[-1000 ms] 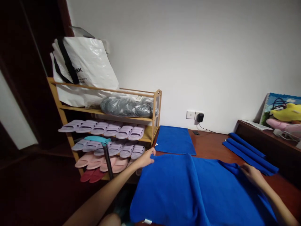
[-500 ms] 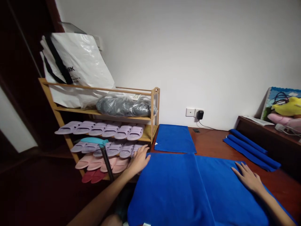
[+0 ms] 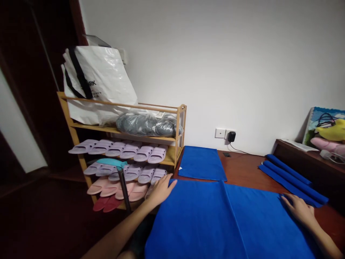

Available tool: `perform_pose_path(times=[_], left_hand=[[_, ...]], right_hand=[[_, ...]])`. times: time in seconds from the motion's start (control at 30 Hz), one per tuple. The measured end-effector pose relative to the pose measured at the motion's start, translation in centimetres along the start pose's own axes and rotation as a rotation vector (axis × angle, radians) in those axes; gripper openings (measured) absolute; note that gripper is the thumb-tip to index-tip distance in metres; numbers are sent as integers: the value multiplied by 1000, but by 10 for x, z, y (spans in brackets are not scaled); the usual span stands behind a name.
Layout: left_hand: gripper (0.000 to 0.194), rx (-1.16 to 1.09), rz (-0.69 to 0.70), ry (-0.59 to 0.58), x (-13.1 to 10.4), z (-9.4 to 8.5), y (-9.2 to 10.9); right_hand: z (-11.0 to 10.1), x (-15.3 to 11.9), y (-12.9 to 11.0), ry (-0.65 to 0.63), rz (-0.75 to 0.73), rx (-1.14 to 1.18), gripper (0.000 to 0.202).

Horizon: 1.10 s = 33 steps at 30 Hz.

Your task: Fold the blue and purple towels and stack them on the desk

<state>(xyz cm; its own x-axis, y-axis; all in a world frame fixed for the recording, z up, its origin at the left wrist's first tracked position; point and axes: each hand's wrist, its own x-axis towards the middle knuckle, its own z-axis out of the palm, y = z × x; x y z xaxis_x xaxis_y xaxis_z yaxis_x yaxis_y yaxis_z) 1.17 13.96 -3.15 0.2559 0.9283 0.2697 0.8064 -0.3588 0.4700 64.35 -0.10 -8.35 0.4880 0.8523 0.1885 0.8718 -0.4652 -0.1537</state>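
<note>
A large blue cloth lies spread over the near part of the table, with a raised line or fold running lengthwise through it. At its far left corner is my left hand, thumb apart from the fingers, touching the cloth's edge. My right hand rests along the far right corner, fingers stretched out. Behind the spread cloth, a smaller folded blue cloth lies flat with a white tag at its left edge. More folded blue cloths lie at the right, beyond my right hand.
Left of the table stands a wooden shoe rack with lilac, pink and red slippers, a plastic-wrapped grey bundle and a white bag. A turquoise-topped black handle stands before it. A black charger is plugged into the wall.
My right hand has shifted outward from the cloth's top surface to its right edge. My left hand stays at the left corner. The camera view has shifted slightly.
</note>
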Motion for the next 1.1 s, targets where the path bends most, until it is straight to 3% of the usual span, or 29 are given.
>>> perform_pose_path(times=[0.13, 0.23, 0.37, 0.5, 0.67, 0.83, 1.1], left_hand=[[34, -173, -146, 26, 22, 17, -17], [32, -214, -120, 23, 26, 24, -23], [32, -329, -8, 88, 25, 21, -24], [31, -440, 75, 158, 27, 15, -27], [29, -486, 79, 193, 33, 12, -33], [30, -513, 65, 232, 36, 12, -33], [34, -496, 53, 225, 55, 15, -31]], right_hand=[[5, 21, -2, 54, 213, -26, 62], [11, 34, -3, 66, 262, -32, 54], [14, 41, 2, 69, 181, -35, 41], [10, 37, 8, 90, 111, -38, 41], [-2, 34, 15, 156, 91, -35, 41], [-7, 41, 17, 187, -12, -207, 37], [1, 58, -7, 228, -50, -338, 31]])
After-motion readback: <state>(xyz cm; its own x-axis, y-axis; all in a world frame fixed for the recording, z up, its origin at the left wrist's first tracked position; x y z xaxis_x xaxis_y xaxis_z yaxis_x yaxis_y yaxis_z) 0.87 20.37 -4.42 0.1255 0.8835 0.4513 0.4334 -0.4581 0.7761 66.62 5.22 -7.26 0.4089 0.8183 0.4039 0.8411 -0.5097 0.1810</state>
